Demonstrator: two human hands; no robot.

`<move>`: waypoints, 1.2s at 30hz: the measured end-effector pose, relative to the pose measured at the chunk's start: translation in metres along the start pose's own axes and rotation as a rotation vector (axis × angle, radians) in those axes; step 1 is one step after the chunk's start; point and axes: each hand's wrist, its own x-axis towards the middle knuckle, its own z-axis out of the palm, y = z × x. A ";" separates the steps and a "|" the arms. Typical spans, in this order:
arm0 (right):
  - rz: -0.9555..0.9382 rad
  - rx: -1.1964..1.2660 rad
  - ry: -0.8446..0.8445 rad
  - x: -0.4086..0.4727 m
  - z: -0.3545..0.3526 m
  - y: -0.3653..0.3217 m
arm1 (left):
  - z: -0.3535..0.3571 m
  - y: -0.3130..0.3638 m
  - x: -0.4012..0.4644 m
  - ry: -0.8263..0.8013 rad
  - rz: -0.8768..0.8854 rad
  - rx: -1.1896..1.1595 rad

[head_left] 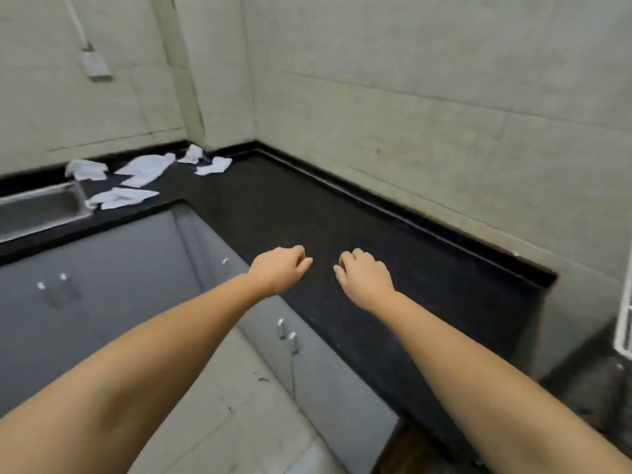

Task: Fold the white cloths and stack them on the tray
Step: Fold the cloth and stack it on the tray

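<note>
Reaching forward over a black counter (342, 213), both bare arms stretch out side by side, with the left hand (278, 271) and the right hand (364, 277) hanging close together above the near part of the dark surface. Each hand has its fingers loosely curled under, knuckles up, and holds nothing; the thumb tips point toward each other across a small gap. Whether the fingertips touch the counter cannot be told.

White cloths lie crumpled and unfolded far from the hands, in the back corner where the two runs of counter meet. One cloth (85, 168) sits furthest left by the wall, a larger one (145, 168) is spread next to it, another (121, 198) lies nearer the front edge just beside a metal sink (41, 208), and two smaller ones (193, 153) (213, 165) rest close to the corner. They are scattered singly, not stacked.

Grey cupboard doors (102, 285) with small metal handles (286, 331) run under the counter, and pale floor tiles (222, 405) show between the arms. Light tiled walls (427, 97) rise behind, with a wall socket (95, 65) at upper left. A white wire rack (624, 323) shows at the right edge
</note>
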 end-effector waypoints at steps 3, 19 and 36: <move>-0.111 -0.058 -0.081 0.014 0.042 -0.058 | 0.006 -0.079 -0.024 -0.050 -0.046 0.101; -0.504 -0.098 -0.391 0.190 0.200 -0.239 | 0.055 -0.333 0.023 -0.188 -0.407 0.063; -0.612 -0.081 -0.368 0.508 0.280 -0.377 | 0.012 -0.578 0.236 -0.127 -0.576 -0.077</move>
